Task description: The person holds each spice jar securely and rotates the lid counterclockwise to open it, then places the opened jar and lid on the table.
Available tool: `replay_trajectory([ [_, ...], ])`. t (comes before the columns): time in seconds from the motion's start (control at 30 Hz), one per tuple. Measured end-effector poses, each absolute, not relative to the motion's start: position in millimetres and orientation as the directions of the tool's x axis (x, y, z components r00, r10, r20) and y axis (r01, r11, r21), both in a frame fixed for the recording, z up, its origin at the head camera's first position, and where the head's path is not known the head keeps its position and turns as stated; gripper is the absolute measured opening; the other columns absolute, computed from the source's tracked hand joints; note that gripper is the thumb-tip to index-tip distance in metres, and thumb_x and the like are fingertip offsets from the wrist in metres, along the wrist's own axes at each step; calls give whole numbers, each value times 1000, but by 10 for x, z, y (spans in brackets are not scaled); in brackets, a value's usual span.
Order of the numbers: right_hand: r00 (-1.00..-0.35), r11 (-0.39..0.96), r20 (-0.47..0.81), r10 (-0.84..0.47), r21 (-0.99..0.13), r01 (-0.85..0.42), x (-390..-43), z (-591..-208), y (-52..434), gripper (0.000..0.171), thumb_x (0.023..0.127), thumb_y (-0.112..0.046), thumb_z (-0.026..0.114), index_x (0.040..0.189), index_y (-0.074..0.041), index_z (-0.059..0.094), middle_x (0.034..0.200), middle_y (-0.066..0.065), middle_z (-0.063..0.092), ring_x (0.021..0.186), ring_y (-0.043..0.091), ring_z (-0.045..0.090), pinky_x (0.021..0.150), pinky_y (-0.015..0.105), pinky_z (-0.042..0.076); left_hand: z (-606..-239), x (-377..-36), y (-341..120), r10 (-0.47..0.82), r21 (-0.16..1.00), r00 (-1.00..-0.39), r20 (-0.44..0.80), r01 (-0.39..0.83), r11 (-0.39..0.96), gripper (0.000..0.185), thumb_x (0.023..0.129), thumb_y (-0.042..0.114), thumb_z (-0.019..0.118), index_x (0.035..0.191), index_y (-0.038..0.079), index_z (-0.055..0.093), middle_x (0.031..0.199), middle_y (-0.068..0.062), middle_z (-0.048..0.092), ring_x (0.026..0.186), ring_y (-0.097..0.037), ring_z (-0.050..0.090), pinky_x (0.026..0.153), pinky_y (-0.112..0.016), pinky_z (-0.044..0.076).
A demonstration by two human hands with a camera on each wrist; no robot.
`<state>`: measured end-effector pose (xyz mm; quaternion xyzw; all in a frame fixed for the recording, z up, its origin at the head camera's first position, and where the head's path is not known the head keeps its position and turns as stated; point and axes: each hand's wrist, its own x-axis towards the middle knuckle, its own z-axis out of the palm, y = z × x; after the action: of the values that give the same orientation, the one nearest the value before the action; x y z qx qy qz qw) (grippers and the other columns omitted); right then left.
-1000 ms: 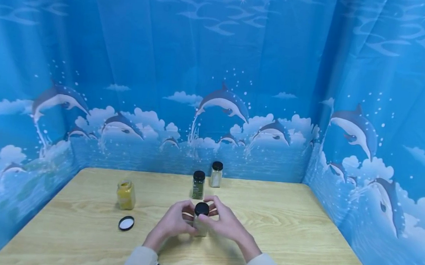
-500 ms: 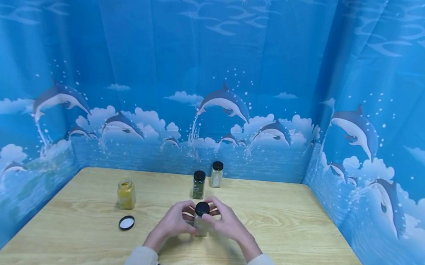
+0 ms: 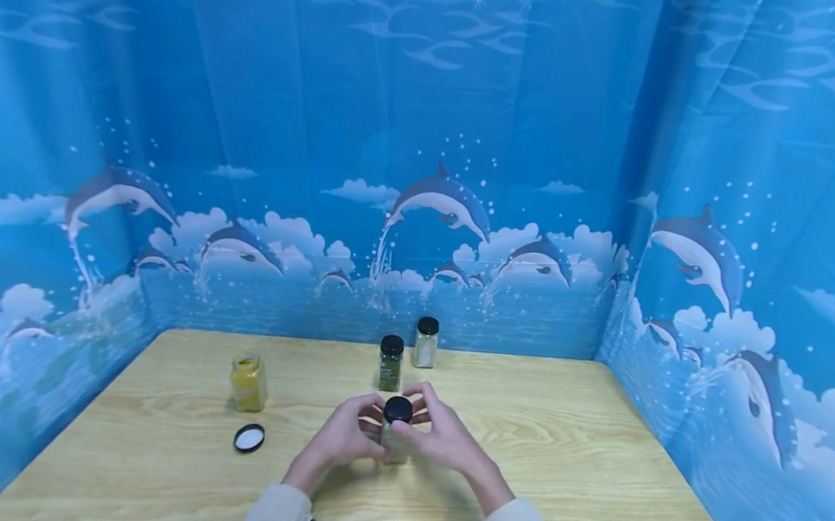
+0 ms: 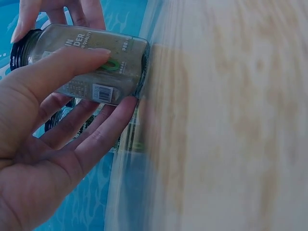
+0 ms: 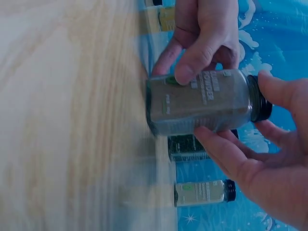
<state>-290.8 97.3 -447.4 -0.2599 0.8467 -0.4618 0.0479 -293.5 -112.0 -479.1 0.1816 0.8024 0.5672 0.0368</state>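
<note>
A glass spice jar (image 5: 197, 101) of brown powder with a black lid (image 3: 398, 409) stands upright on the table between both hands. My left hand (image 3: 347, 431) grips its body, the thumb lying along the label in the left wrist view. My right hand (image 3: 448, 439) pinches the lid with the thumb above and a finger opposite, as the right wrist view shows; another fingertip touches the glass. The lid sits on the jar's neck; whether it is loose I cannot tell.
An uncapped jar of yellow powder (image 3: 248, 384) stands on the left, its black lid (image 3: 249, 439) lying upside down before it. Behind the hands are a dark green jar (image 3: 390, 365) and a pale one (image 3: 425, 344), both capped. Blue dolphin curtains surround the wooden table (image 3: 563, 468).
The right hand's fingers have shifted slightly around the lid. The jar and the left hand stay in place, and the other jars have not moved.
</note>
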Motion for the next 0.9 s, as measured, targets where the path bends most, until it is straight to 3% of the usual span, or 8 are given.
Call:
replay_trajectory([
  [0.17, -869, 428, 191, -456, -809, -403, -2909, -4503, 937, 47, 95, -34, 73, 128, -9, 50, 117, 16, 70, 112, 34, 68, 100, 54, 58, -4789, -2931, -1124, 339, 923, -927, 162, 264, 280, 51, 65, -9, 87, 109, 2, 65, 113, -18, 71, 102, -31, 74, 89, -38, 65],
  [0.4, -870, 424, 190, -454, -813, -399, -2907, -4494, 952, 42, 96, -33, 73, 124, -10, 52, 117, 15, 70, 112, 32, 68, 100, 52, 58, -4793, -2940, -1133, 337, 924, -932, 133, 239, 297, 52, 65, -8, 88, 110, 4, 64, 115, -17, 70, 102, -28, 74, 89, -36, 65],
  [0.67, -830, 387, 210, -517, -808, -445, -2933, -4503, 1001, 37, 102, -19, 64, 137, -12, 57, 125, 17, 68, 112, 32, 68, 98, 46, 57, -4783, -2939, -1129, 336, 925, -931, 141, 245, 289, 53, 64, -10, 87, 109, 4, 64, 115, -17, 70, 103, -30, 74, 88, -37, 65],
  [0.9, -817, 352, 161, -554, -844, -405, -2941, -4486, 1032, 46, 104, -12, 57, 149, -7, 49, 130, 23, 63, 117, 39, 65, 84, 30, 64, -4777, -2933, -1131, 338, 922, -930, 148, 253, 292, 54, 63, -10, 87, 110, 4, 64, 116, -17, 70, 103, -31, 73, 88, -38, 65],
])
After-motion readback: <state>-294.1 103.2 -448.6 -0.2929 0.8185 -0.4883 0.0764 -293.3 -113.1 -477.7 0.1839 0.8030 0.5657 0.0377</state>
